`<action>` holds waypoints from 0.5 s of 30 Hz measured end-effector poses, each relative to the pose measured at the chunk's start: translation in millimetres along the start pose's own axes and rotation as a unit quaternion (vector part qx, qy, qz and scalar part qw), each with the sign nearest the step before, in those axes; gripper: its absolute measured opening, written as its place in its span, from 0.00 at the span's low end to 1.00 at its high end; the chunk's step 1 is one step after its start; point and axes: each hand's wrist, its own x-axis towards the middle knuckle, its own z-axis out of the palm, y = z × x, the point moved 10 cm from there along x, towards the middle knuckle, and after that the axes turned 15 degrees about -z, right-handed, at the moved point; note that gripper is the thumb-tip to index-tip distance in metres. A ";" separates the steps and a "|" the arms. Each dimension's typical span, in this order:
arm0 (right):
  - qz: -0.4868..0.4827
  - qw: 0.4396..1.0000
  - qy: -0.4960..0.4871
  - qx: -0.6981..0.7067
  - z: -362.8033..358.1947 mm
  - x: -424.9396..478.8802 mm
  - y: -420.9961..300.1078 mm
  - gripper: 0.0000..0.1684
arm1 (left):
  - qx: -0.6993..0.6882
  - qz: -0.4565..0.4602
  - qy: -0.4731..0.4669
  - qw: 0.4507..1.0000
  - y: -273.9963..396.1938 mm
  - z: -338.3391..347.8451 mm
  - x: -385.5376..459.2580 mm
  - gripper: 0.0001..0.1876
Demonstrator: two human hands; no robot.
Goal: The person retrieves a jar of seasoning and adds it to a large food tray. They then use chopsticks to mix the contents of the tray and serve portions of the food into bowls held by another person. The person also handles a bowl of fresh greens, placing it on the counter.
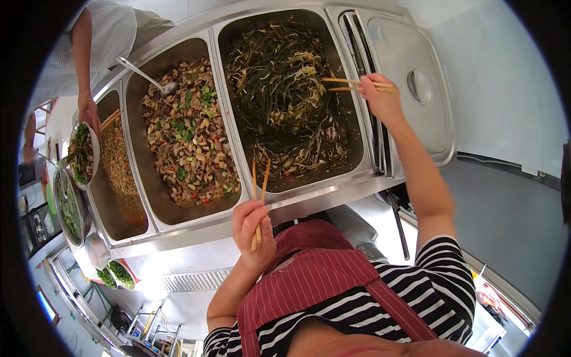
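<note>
My left hand grips a pair of wooden chopsticks, whose tips reach over the near edge of a deep steel food pan. Another pair of chopsticks is held in my right hand above that pan's right side, tips over the food. Dark green shredded seaweed mixed with pale strands fills much of the pan. Nothing shows between either pair of tips. To the left, a second pan holds chopped meat with green and red pieces, and a metal ladle rests in it.
A steel lid lies right of the pans. At the left, a narrower pan contains minced food. A person's hand holds a filled bowl over its edge. A round bowl of greens and bowls of chopped herbs stand nearby.
</note>
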 end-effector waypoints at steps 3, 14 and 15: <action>-0.005 1.000 -0.017 -0.004 51.7 -29.0 10.0 0.12 | 0.001 -0.002 0.001 1.000 2.2 3.5 1.3 0.08; -0.063 0.989 -0.120 -0.067 21.7 -94.1 -44.1 0.10 | 0.008 -0.009 -0.004 1.000 -0.5 6.2 -1.0 0.08; -0.059 0.991 -0.076 -0.089 17.4 -74.1 -42.2 0.11 | 0.009 -0.007 -0.004 1.000 -0.5 7.1 -1.4 0.08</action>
